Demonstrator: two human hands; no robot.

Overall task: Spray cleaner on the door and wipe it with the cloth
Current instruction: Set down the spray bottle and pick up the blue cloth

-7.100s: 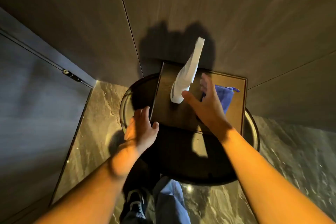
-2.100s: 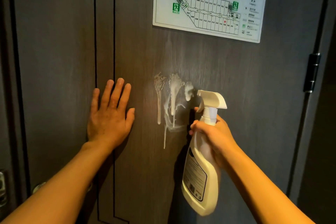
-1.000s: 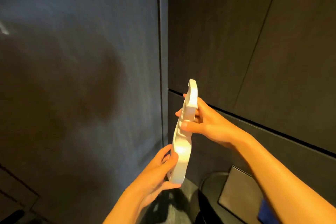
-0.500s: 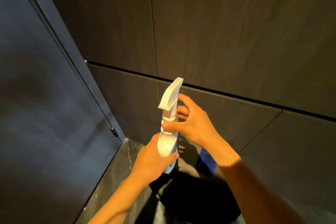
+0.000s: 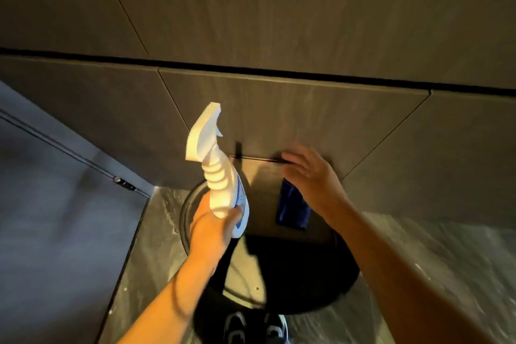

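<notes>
My left hand (image 5: 212, 227) grips the lower body of the white spray bottle (image 5: 216, 173), which points up and away with its nozzle at the top. A folded blue cloth (image 5: 293, 208) lies on a brown tray (image 5: 261, 193) set on a round dark table (image 5: 307, 274). My right hand (image 5: 310, 173) hovers just above the cloth's far end with fingers spread, holding nothing. The dark grey door (image 5: 55, 204) fills the left side, seen at a steep angle; the sprayed patch is out of view.
Wood-grain wall panels (image 5: 279, 22) rise right behind the table. A door hinge (image 5: 124, 183) sits low on the frame. Marble floor (image 5: 432, 260) surrounds the table. My shoes (image 5: 255, 328) show at the bottom edge, close to the table.
The bottle passed from my right hand to my left. My view swung from the door down to the table. The right hand let go of the bottle and moved over the blue cloth.
</notes>
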